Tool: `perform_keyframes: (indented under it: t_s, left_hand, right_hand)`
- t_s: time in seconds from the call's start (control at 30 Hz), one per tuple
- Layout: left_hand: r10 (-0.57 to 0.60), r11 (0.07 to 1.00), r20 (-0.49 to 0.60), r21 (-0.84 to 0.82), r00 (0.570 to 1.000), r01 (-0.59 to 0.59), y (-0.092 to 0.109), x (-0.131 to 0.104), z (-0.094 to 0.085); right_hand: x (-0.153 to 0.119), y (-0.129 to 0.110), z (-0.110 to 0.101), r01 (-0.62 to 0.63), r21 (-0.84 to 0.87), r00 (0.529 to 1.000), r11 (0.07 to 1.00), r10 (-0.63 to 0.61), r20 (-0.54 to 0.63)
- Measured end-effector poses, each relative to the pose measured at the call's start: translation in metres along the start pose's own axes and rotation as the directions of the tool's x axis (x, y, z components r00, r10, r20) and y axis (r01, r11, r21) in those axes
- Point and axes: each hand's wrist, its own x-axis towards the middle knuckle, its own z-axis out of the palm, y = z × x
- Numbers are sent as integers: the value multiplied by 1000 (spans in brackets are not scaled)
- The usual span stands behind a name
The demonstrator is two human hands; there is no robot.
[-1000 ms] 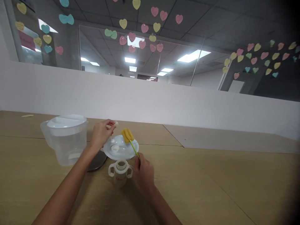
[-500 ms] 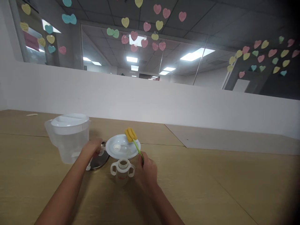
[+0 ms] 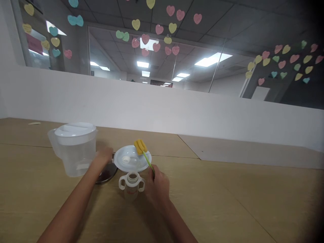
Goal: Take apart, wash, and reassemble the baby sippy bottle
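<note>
My right hand (image 3: 160,184) is closed round the green handle of a bottle brush (image 3: 140,147). The brush's yellow sponge head is raised over the far right rim of a white plate (image 3: 118,166). A small white round piece and a clear piece lie in the plate. In front of it stands a baby bottle (image 3: 132,189), uncapped and upright, with two white side handles. My left hand (image 3: 104,157) reaches over a dark round metal tray (image 3: 108,174), close to the plate's left edge. Its fingers are blurred and partly hidden, so its grip does not show.
A large translucent pitcher (image 3: 77,155) with a white lid stands left of my left forearm. A small pale flat piece (image 3: 34,123) lies at the table's far left. Behind the wooden table (image 3: 215,202) rises a white wall (image 3: 152,108) below windows with heart-shaped notes.
My left hand has shifted slightly right and away from me over the metal tray. A small whitish item at the tray's near left edge no longer shows. My right hand and brush barely moved.
</note>
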Motion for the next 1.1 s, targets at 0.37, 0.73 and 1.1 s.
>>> perform_keyframes:
  t_s: [0.37, 0.73, 1.1]
  left_hand:
    - [393, 917, 63, -99, 917, -386, 77, -8, 31]
    - [312, 904, -107, -271, 944, -330, 53, -4, -15]
    - [21, 107, -221, -969, 975, -222, 77, -27, -60]
  right_hand:
    - [0, -2, -5, -9, 0, 1000, 1000, 9, -10]
    - [2, 1, -3, 52, 106, 993, 993, -40, -115]
    - [-6, 3, 5, 378, 204, 909, 903, -320, -267]
